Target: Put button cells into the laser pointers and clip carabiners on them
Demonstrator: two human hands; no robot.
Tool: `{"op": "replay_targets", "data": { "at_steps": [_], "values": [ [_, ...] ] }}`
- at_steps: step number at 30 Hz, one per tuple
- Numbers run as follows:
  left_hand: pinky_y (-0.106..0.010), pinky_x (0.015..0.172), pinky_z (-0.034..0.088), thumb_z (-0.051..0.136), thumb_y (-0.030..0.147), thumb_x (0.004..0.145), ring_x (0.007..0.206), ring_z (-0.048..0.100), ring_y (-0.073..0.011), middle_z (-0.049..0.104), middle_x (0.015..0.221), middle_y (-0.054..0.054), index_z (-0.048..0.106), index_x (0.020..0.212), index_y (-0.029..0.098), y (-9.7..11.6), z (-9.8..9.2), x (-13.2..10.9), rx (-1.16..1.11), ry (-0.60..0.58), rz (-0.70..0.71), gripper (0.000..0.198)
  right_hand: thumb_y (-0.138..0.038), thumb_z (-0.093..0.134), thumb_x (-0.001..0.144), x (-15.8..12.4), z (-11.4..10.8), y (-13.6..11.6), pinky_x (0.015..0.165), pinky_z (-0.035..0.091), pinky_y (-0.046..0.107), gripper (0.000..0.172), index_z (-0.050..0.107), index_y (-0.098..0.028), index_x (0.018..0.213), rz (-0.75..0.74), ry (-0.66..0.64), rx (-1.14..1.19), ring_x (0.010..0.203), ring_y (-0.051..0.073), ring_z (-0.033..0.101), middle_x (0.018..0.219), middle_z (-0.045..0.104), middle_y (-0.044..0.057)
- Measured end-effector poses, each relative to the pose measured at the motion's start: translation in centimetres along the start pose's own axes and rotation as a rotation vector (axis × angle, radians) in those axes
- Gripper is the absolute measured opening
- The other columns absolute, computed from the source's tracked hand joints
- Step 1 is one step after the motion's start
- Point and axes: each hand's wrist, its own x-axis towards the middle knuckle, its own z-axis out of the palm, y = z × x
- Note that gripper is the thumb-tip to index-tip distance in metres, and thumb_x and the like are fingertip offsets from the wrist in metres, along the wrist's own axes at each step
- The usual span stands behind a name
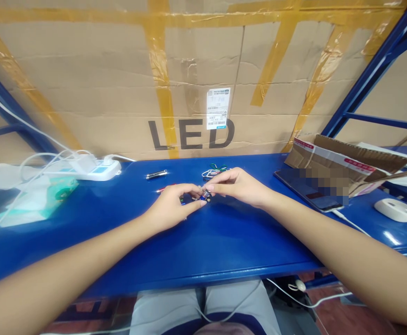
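Note:
Over the middle of the blue table (203,251), my left hand (170,207) and my right hand (236,186) meet at a small object with metallic, blue and dark parts (206,194). My left thumb and fingers close around it from the left. From the right, my right thumb and forefinger pinch its upper end. Fingers cover much of it, so its kind is unclear. A small red item (161,189) shows partly behind my left hand. Beyond it lies a short silver and black object (156,174). Behind my right hand are looped white and green wire-like pieces (212,172).
At the left are a white power strip (107,170) with cables and a green-white packet (36,200). To the right, a phone (308,188) lies against an open cardboard box (343,163), near a white mouse (397,210). A large taped carton (119,83) stands behind.

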Motion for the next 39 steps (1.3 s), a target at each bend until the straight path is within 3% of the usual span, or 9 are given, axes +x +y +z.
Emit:
{"op": "replay_targets", "data": {
  "at_steps": [6,12,15,19,23,26,29,32,39],
  "values": [
    [-0.031,0.092,0.052,0.072,0.026,0.083,0.095,0.069,-0.0189,0.076,0.101,-0.004,0.074,0.098,0.019,0.1,0.0,-0.1,0.002,0.013,0.083,0.016,-0.037,0.078,0.078,-0.1,0.0,-0.2,0.064,0.048,0.028,0.022,0.081,-0.018,0.089,0.012,-0.06,-0.009,0.066,0.012,0.06,0.074,0.073,0.001],
    [-0.031,0.087,0.051,0.07,0.028,0.086,0.092,0.068,-0.0192,0.075,0.097,-0.004,0.075,0.095,0.02,0.2,-0.2,-0.1,0.131,0.033,0.225,0.012,-0.038,0.079,0.076,-0.2,0.4,-0.6,0.069,0.048,0.028,0.026,0.08,-0.018,0.093,-0.002,-0.158,-0.039,0.072,0.013,0.061,0.076,0.072,0.002],
    [-0.032,0.087,0.05,0.072,0.027,0.085,0.092,0.068,-0.0201,0.076,0.097,-0.005,0.075,0.096,0.02,-0.1,-0.3,0.1,0.178,0.068,0.253,0.013,-0.038,0.077,0.078,-0.2,0.7,-0.5,0.07,0.049,0.028,0.024,0.078,-0.017,0.09,-0.037,-0.113,-0.039,0.072,0.013,0.061,0.082,0.073,0.003],
    [-0.035,0.091,0.05,0.073,0.027,0.084,0.096,0.068,-0.0213,0.076,0.099,-0.005,0.075,0.096,0.02,-0.2,-0.4,0.3,0.179,0.106,0.241,0.014,-0.04,0.066,0.086,0.0,0.4,0.1,0.058,0.043,0.026,0.026,0.074,-0.018,0.098,-0.047,0.048,-0.065,0.061,0.011,0.052,0.072,0.065,0.0],
    [-0.037,0.094,0.051,0.073,0.028,0.084,0.099,0.068,-0.0221,0.076,0.102,-0.005,0.075,0.096,0.021,0.0,-0.5,0.3,0.176,0.111,0.21,0.014,-0.027,0.061,0.086,0.4,-0.5,1.2,0.061,0.042,0.026,0.016,0.072,-0.018,0.092,-0.01,0.179,-0.425,0.064,0.012,0.054,0.074,0.065,0.001],
    [-0.038,0.096,0.051,0.072,0.027,0.084,0.1,0.068,-0.0225,0.076,0.103,-0.006,0.075,0.096,0.021,0.0,-0.4,0.2,0.137,0.105,0.172,0.014,-0.017,0.06,0.081,0.5,-0.6,1.6,0.065,0.043,0.027,0.01,0.069,-0.017,0.086,-0.041,0.157,-0.665,0.067,0.014,0.057,0.076,0.066,0.002],
    [-0.037,0.098,0.051,0.073,0.031,0.083,0.101,0.068,-0.0221,0.075,0.105,-0.006,0.074,0.098,0.02,-0.1,-0.3,0.2,0.016,0.104,0.084,0.018,-0.021,0.058,0.085,0.2,-0.1,1.2,0.066,0.045,0.028,0.011,0.065,-0.017,0.093,-0.126,0.128,-0.58,0.069,0.014,0.057,0.078,0.065,0.002],
    [-0.037,0.097,0.052,0.074,0.034,0.082,0.099,0.069,-0.0219,0.075,0.104,-0.006,0.073,0.097,0.019,-0.4,-0.3,0.3,-0.065,0.11,0.026,0.021,-0.023,0.058,0.088,-0.4,0.5,0.5,0.068,0.047,0.028,0.013,0.059,-0.018,0.099,-0.31,0.148,-0.511,0.071,0.014,0.057,0.082,0.062,0.002],
    [-0.035,0.096,0.051,0.074,0.033,0.082,0.097,0.069,-0.0217,0.075,0.102,-0.007,0.073,0.094,0.018,-0.2,-0.4,0.3,-0.035,0.12,0.127,0.019,-0.023,0.061,0.089,-1.4,0.6,-0.7,0.069,0.046,0.029,0.014,0.06,-0.021,0.103,-0.66,0.09,-0.712,0.071,0.014,0.055,0.079,0.061,0.001]
  ]
}}
